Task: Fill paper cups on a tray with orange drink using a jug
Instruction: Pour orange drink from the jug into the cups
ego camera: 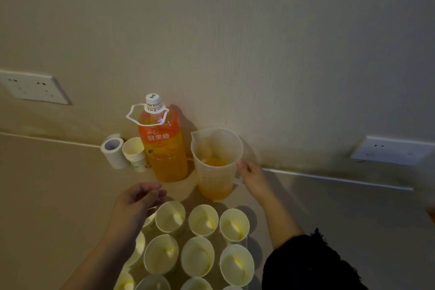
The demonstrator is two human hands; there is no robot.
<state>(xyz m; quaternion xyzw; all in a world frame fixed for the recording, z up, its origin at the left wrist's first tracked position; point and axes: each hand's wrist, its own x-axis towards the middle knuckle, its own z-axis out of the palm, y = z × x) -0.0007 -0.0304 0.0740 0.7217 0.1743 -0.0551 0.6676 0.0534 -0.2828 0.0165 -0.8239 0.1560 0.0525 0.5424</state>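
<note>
A translucent plastic jug (215, 162) stands upright on the table near the wall, with orange drink filling its lower part. My right hand (250, 175) grips the jug's handle on its right side. Several white paper cups (200, 242) stand in rows in front of it, each holding a little orange drink. The tray under them is barely visible. My left hand (138, 200) hovers over the far left cups with fingers loosely curled, holding nothing.
A large capped bottle of orange drink (162, 146) stands left of the jug. Beside it are a stack of spare paper cups (135, 153) and a white roll (113, 150), all against the wall. Wall sockets (33, 88) sit left and right.
</note>
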